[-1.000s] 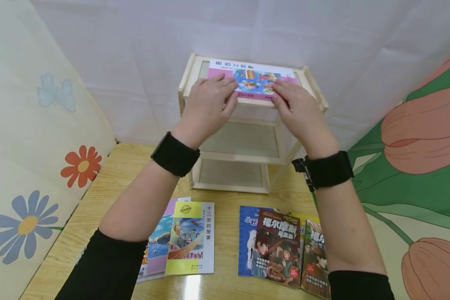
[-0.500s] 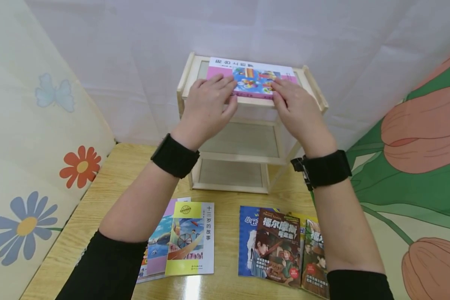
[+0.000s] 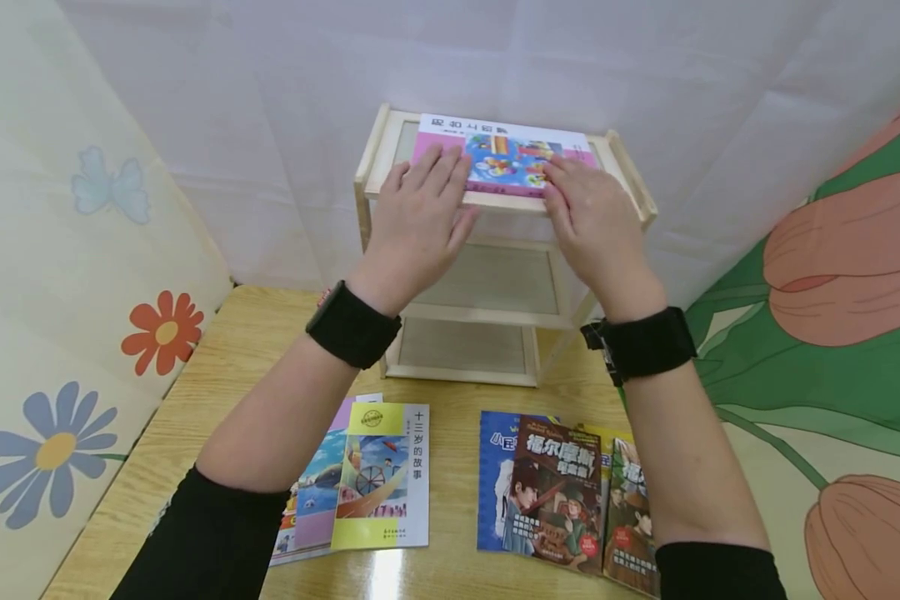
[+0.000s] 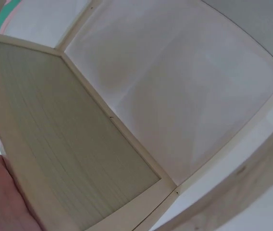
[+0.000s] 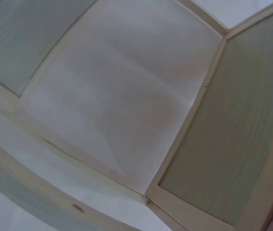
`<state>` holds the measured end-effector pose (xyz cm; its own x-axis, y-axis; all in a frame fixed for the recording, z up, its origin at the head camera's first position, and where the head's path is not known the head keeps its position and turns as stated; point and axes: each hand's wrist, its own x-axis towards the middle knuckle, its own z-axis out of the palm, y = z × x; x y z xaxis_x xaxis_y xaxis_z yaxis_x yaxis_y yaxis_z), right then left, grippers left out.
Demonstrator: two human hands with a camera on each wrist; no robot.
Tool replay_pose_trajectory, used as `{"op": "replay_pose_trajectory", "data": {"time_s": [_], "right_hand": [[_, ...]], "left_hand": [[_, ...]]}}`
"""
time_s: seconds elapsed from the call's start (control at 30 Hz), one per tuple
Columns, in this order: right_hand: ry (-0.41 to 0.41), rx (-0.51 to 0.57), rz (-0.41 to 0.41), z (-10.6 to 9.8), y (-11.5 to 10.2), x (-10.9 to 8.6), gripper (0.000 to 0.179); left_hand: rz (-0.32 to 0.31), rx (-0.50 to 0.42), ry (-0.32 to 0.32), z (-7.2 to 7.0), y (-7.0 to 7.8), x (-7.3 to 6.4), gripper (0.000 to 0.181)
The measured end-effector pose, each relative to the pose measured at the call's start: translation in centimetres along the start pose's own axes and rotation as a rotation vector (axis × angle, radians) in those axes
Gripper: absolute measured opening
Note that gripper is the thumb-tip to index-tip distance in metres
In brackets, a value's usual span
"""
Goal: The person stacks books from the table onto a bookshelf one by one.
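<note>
A pink, white and blue book (image 3: 506,158) lies flat on the top board of a pale wooden shelf rack (image 3: 476,315), its spine towards me. My left hand (image 3: 420,217) rests on the book's left part, fingers straight and pointing away, thumb out to the side near the front edge. At the book's right front corner is my right hand (image 3: 596,212), fingertips on the cover and thumb by the spine. In the left wrist view part of my left hand (image 4: 2,197) shows beside the board's frame; the right wrist view shows mostly the rack from below.
On the wooden table (image 3: 450,467) before the rack, a yellow-and-white book (image 3: 378,475) overlaps others at left. Right of it, a brown book (image 3: 553,496) overlaps a blue one (image 3: 493,475) beside another dark-covered book (image 3: 626,525), partly hidden by my right arm. A white cloth (image 3: 307,125) hangs behind.
My left hand's fingers have straightened and reach a little further over the cover, its thumb spread from the book's edge. The right hand and the book stay nearly in place.
</note>
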<state>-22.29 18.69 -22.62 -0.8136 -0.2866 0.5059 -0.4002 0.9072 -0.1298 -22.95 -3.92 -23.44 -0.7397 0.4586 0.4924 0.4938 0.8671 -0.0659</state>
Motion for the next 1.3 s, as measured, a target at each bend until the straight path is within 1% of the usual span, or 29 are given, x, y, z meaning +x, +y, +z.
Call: {"op": "replay_pose_trajectory", "data": {"time_s": [0.1, 0.23, 0.37, 0.6, 0.7, 0.8, 0.87, 0.93, 1.03, 1.07, 1.13, 1.2, 1.3], "right_hand": [[0.038, -0.029, 0.012, 0.5, -0.1, -0.2, 0.051], [0.094, -0.074, 0.024, 1.1, -0.2, -0.5, 0.052], [0.112, -0.094, 0.022, 1.7, -0.4, -1.3, 0.056], [0.089, -0.069, 0.038, 2.3, -1.0, -3.7, 0.066], [0.085, -0.07, 0.037, 2.5, -1.3, -4.6, 0.068], [0.073, -0.069, 0.034, 2.7, -1.8, -5.4, 0.07], [0.075, -0.06, 0.028, 3.0, -2.2, -6.0, 0.072], [0.08, -0.04, 0.015, 3.4, -2.6, -6.7, 0.073], [0.1, -0.005, -0.026, 4.6, -3.4, -8.1, 0.073], [0.093, 0.003, -0.044, 5.1, -3.8, -8.6, 0.074], [0.062, 0.022, -0.071, 6.5, -4.7, -10.0, 0.075], [0.011, 0.032, -0.099, 8.3, -5.8, -11.5, 0.074], [-0.123, 0.055, -0.109, 11.4, -7.8, -14.0, 0.075]], "left_hand": [[-0.003, 0.023, -0.006, 0.3, 0.0, -0.3, 0.065], [-0.009, 0.047, 0.018, 0.7, -0.1, -0.8, 0.069], [-0.011, 0.046, 0.037, 1.1, -0.2, -1.7, 0.072], [0.023, 0.066, 0.06, 1.7, 0.0, -4.2, 0.081], [0.034, 0.061, 0.061, 2.2, 0.2, -5.5, 0.083], [0.043, 0.044, 0.046, 2.7, 0.5, -7.0, 0.084], [0.05, 0.031, 0.011, 3.2, 0.6, -8.2, 0.084], [0.055, 0.013, -0.038, 3.8, 0.8, -9.4, 0.083], [0.058, -0.02, -0.099, 5.2, 0.8, -11.6, 0.081], [0.053, -0.036, -0.115, 5.8, 0.7, -12.4, 0.08], [0.033, -0.079, -0.148, 7.1, 0.6, -13.9, 0.078], [0.0, -0.118, -0.2, 8.4, 0.3, -15.4, 0.076], [-0.042, -0.146, -0.302, 10.2, 0.1, -17.5, 0.072]]}}
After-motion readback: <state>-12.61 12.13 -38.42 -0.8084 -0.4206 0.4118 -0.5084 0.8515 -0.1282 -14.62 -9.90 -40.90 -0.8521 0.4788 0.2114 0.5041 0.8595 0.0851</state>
